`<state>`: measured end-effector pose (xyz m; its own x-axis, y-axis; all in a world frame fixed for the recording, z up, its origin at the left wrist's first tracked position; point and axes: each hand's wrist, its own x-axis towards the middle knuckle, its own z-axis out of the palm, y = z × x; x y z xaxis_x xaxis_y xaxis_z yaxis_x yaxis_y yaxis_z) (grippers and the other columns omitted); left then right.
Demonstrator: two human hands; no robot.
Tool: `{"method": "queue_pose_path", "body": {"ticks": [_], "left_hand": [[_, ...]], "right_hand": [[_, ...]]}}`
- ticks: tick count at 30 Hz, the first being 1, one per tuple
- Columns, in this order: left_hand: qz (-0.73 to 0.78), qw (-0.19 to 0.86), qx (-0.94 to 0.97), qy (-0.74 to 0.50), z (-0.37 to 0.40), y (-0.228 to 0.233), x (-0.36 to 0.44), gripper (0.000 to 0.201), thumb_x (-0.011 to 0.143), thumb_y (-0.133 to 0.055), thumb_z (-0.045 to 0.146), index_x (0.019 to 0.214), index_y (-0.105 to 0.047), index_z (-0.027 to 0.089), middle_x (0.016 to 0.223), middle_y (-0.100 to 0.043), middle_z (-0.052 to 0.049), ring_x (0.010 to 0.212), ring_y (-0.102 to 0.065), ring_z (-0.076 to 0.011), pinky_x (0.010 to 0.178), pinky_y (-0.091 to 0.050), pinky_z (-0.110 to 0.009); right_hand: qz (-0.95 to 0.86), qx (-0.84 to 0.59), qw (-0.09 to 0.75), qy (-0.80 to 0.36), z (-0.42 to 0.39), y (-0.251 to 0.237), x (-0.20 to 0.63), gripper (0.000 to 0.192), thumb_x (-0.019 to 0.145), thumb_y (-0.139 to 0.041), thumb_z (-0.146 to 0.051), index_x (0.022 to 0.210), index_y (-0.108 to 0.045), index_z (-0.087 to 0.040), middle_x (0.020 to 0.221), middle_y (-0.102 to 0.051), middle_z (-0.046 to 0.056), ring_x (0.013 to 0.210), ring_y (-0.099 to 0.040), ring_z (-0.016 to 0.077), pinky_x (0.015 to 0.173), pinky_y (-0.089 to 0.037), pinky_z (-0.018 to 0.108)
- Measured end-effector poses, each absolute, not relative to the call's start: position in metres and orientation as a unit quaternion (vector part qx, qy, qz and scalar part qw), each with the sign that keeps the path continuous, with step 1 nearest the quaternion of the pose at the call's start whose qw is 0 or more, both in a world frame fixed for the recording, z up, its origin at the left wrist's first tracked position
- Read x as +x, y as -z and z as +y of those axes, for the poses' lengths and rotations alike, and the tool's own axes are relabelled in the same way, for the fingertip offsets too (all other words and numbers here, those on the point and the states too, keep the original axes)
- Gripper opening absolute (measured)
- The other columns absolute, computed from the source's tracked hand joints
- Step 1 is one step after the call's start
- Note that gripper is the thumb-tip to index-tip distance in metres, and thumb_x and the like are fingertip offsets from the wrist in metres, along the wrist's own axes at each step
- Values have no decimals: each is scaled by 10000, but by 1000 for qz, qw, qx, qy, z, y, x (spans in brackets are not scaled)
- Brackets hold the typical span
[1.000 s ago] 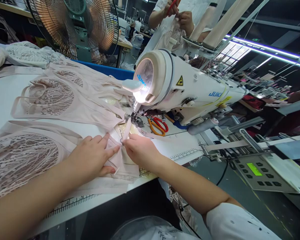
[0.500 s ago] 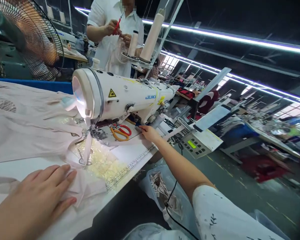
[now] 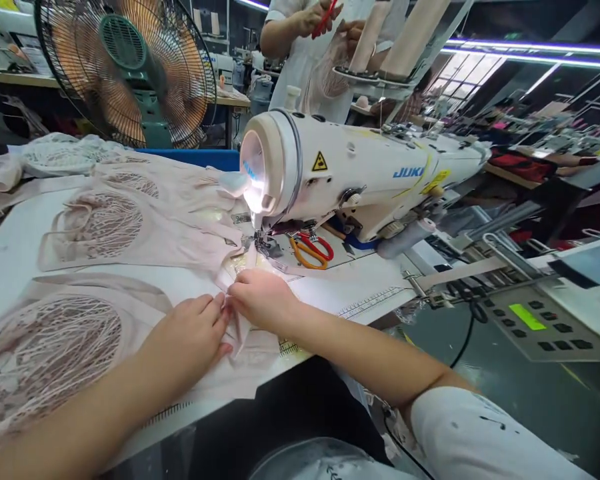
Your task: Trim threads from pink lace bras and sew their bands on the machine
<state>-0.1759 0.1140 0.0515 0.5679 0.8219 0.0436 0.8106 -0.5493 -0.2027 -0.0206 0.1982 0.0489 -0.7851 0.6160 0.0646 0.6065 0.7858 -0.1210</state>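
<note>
Where hands (image 3: 220, 317) meet (strap (image 3: 251, 257) needleward)

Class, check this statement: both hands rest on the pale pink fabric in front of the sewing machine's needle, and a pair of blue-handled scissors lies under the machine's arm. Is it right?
Not quite. The head view shows the scissors have orange and red handles, not blue. The rest holds: left hand and right hand rest on the pale pink fabric in front of the sewing machine.
</note>
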Motion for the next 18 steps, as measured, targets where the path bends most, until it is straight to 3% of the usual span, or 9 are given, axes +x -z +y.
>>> {"method": "queue_pose_path", "body": {"ticks": [3, 8, 10, 13, 18], "left_hand": [[-463, 87, -882, -25, 114, -51, -176, 450, 850, -579, 327, 1216, -587, 66, 1171, -634, -188, 1015, -588, -308, 813, -479, -416], [-471, 50, -880, -32, 114, -51, -175, 366, 875, -540, 323, 1138, -636, 88, 1056, -663, -174, 970, -596, -299, 795, -487, -425], [-473, 40, -880, -35, 114, -48, -175, 371, 881, -527, 319, 1154, -627, 87, 1043, -665, -171, 973, -597, -301, 800, -490, -430], [-478, 40, -877, -29, 114, -47, -175, 427, 872, -542, 315, 1232, -576, 88, 1214, -601, -210, 1036, -587, -311, 832, -493, -435], [-502, 4, -864, -44, 116, -59, -175, 402, 848, -571, 320, 1197, -616, 127, 1320, -535, -203, 1085, -575, -313, 877, -499, -433]], "right_hand": [[-940, -341, -15, -32, 204, -53, -31, 199, 851, -486, -215, 821, -677, -164, 769, -594, 65, 643, -528, 161, 502, -292, 261], [-932, -357, -48, -32, 198, -65, -39, 152, 776, -521, -110, 820, -664, -140, 754, -596, 86, 681, -558, 178, 501, -289, 252], [-928, -367, -44, -38, 197, -66, -41, 143, 773, -526, -120, 806, -661, -154, 759, -607, 79, 703, -563, 179, 514, -297, 251], [-908, -415, -20, -44, 207, -63, -35, 128, 777, -523, -179, 789, -650, -178, 772, -620, 59, 709, -559, 177, 523, -296, 255], [-876, -480, 40, -36, 229, -58, -17, 221, 852, -415, -225, 866, -625, -156, 890, -627, 87, 703, -548, 167, 532, -291, 262]]}}
